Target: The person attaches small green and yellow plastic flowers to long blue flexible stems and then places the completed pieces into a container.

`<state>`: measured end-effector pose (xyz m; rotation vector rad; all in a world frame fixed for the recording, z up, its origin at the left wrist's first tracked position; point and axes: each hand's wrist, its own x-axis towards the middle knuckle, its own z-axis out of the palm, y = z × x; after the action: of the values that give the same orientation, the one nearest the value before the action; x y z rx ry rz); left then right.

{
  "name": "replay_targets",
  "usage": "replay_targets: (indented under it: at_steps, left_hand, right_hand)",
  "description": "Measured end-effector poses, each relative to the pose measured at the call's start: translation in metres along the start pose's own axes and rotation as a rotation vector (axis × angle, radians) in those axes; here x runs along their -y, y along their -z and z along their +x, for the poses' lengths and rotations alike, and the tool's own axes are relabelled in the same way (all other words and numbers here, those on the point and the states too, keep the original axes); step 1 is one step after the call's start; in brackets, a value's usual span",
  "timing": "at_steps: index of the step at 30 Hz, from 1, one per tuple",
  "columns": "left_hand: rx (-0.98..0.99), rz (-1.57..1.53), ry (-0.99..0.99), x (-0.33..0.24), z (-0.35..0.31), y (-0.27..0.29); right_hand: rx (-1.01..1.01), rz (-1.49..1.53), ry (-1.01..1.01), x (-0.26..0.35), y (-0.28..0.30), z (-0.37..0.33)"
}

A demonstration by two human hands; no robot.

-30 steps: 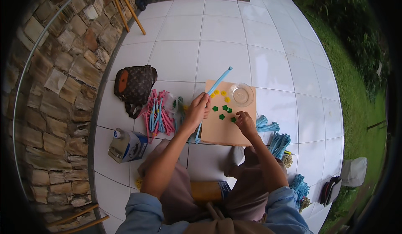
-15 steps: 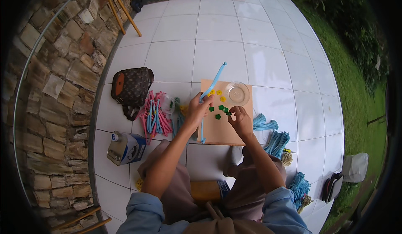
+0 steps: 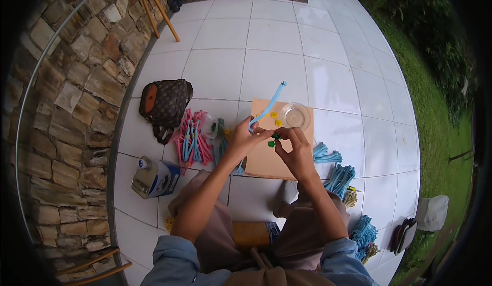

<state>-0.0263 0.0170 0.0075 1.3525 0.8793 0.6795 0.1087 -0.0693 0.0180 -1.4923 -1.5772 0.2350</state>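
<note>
A small green flower-shaped piece (image 3: 275, 136) is sitting between my fingertips, above the board and close to my left thumb. My right hand (image 3: 293, 147) is pinching it, thumb and forefinger nearly closed; I cannot tell whether it is touching anything else. My left hand (image 3: 248, 137) is holding a long pale-blue strip (image 3: 271, 103), fingers curled closed around it, one knotted end pointing up and away from me. I am judging this to be the step of matching flower to strip; the next move seems to be calling for a steady left grip and a fine, careful pinch on the right.

Under my hands a tan board (image 3: 266, 163) is lying on the tiles. Another green piece (image 3: 271, 143) is resting on it, with yellow pieces (image 3: 278, 122) beyond, beside a clear round dish (image 3: 309, 117). Further left, pink and blue strips (image 3: 197, 147) are lying heaped near a brown bag (image 3: 165, 107) and a metal can (image 3: 154, 178). To my right, blue bundles (image 3: 341, 178) are resting on the floor.
</note>
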Motion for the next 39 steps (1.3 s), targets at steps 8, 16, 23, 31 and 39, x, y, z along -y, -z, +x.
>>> replay_targets:
  at_steps: [8,16,23,31,39]
  left_hand:
    - [-0.054,-0.041,0.033,-0.008,-0.004,0.004]
    - [0.072,-0.401,0.193,-0.006,-0.005,0.012]
    - [0.212,-0.609,0.162,-0.021,-0.014,0.013]
    - [0.140,-0.217,-0.164,-0.022,-0.021,-0.002]
    - [0.073,-0.100,-0.255,-0.020,-0.021,-0.002]
  right_hand:
    - [-0.019,0.017,0.018,0.010,-0.001,0.004]
    - [-0.028,-0.241,0.418,0.006,0.000,0.008]
    - [-0.277,0.711,-0.150,0.023,0.000,0.018]
    - [-0.166,1.345,-0.592,0.032,-0.006,0.028]
    - [-0.232,1.297,-0.557,0.032,-0.014,0.030]
